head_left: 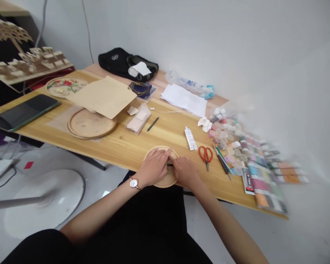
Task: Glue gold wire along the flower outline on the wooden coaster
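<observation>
Two hands bend close together over a round wooden frame [168,181] at the near edge of a pale wooden surface [126,145]. The left hand [153,168], a rose-gold wristwatch [134,183] at its wrist, lies curved across the frame, and the right hand [186,173] is cupped opposite it. Their fingers almost meet around a small dark piece [169,165], but which hand holds it, and how firmly, cannot be told.

The frame's lower rim appears to reach past the surface edge, so a careless shift of either hand could tip it off. The small piece could also slip from the fingers and be hard to find. Just to the right lie red-handled scissors [205,156] and a white tube of adhesive [190,138]; a wide reach could knock them. Whether the tube is capped cannot be told.
</observation>
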The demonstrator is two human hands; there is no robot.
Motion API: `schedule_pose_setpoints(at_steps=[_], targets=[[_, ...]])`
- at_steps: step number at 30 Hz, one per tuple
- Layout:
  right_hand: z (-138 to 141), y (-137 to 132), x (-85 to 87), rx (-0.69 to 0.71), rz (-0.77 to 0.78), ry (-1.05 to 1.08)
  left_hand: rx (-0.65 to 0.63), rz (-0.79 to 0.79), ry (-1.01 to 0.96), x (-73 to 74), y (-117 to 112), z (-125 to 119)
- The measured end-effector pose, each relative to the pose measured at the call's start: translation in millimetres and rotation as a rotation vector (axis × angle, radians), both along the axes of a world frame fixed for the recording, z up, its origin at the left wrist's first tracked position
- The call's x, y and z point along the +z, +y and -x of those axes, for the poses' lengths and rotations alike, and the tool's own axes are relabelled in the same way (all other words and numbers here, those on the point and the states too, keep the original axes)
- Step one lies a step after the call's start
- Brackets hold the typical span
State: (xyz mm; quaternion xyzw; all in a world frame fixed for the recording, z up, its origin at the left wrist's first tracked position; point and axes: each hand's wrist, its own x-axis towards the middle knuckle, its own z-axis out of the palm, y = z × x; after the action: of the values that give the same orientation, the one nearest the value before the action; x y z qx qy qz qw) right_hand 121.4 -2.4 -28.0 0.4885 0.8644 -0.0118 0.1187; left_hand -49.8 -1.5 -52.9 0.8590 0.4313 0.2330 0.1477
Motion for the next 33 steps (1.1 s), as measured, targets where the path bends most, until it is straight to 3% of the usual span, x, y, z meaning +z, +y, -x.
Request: schedule_pose_setpoints(at_steps=[17, 26, 33], targets=[[3, 0, 6.4, -0.024, -0.003, 0.006, -0.008, -0.148, -0.068, -1.1, -5, 0], [0, 7, 8.8, -0.050, 0.126, 0.071, 0.042, -0.048, -0.088, -7.6, 0, 2], [2, 12, 10.9, -0.069, 0.190, 0.069, 0.033, 0.031, -0.069, -1.6, 2, 2]])
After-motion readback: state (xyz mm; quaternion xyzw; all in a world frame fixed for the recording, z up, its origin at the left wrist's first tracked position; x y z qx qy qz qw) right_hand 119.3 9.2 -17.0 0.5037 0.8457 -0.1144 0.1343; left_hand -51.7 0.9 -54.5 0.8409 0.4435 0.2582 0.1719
